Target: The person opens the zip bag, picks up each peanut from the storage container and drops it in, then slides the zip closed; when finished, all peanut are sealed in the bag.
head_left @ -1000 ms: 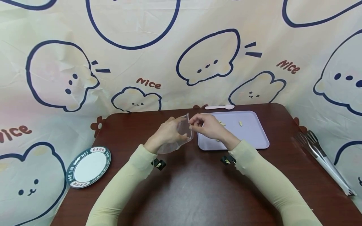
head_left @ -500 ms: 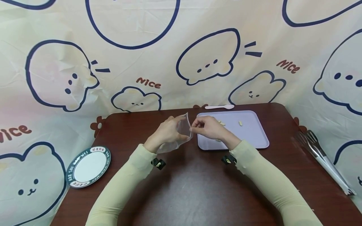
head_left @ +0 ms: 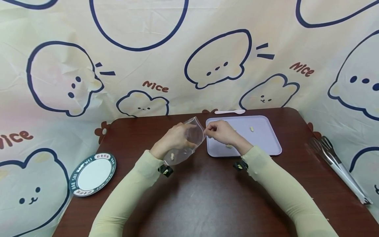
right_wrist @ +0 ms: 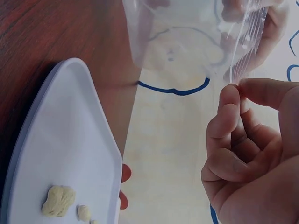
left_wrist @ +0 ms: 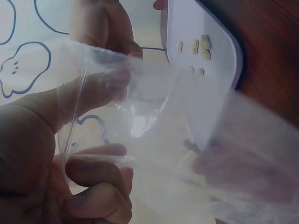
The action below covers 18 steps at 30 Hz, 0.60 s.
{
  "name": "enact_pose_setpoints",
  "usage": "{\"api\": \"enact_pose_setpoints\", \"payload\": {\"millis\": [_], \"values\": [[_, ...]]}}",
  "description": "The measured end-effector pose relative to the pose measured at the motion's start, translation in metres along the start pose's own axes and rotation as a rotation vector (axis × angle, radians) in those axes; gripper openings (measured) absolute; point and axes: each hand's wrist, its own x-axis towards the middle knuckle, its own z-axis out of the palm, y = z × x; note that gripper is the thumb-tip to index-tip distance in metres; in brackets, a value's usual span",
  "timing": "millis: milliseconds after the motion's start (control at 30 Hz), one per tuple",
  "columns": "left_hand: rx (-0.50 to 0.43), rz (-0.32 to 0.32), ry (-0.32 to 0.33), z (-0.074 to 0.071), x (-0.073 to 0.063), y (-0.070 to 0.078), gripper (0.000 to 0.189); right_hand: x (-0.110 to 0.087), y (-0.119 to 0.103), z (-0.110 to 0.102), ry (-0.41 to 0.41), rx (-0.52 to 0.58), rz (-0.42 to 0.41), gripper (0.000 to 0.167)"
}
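A clear zip-lock bag (head_left: 197,134) is held up over the table with its mouth spread. My left hand (head_left: 175,138) grips it near the mouth, and its curled fingers show through the plastic in the left wrist view. With thumb and index finger, my right hand (right_wrist: 254,144) pinches the opposite edge of the mouth by the zip strip. A small pale piece (head_left: 172,156) shows low in the bag. Right of the bag lies a lilac tray (head_left: 257,141) bearing several pale, lumpy pieces (left_wrist: 204,46), partly hidden by my right hand in the head view.
A white plastic spoon (head_left: 230,112) lies behind the tray at the table's back edge. Metal tongs (head_left: 340,168) rest along the right edge. A green-rimmed white plate (head_left: 94,175) sits at the left edge. Printed cloth hangs around the table.
My right hand has shifted slightly to the right, drawing the bag's edge with it, so the mouth is wider. The pale piece low in the bag has come into view. The tray stays put.
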Motion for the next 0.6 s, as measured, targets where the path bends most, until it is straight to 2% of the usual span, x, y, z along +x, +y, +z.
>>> {"api": "enact_pose_setpoints", "payload": {"millis": [233,600], "values": [[-0.002,0.056,-0.029,-0.0002,0.0034,0.0007,0.086,0.002,0.0048,-0.0006,0.008,0.03,0.03,0.019],[-0.024,0.01,-0.024,0.0006,0.0064,0.0034,0.094,0.0008,0.006,-0.0007,-0.015,0.073,0.028,0.024]]}}
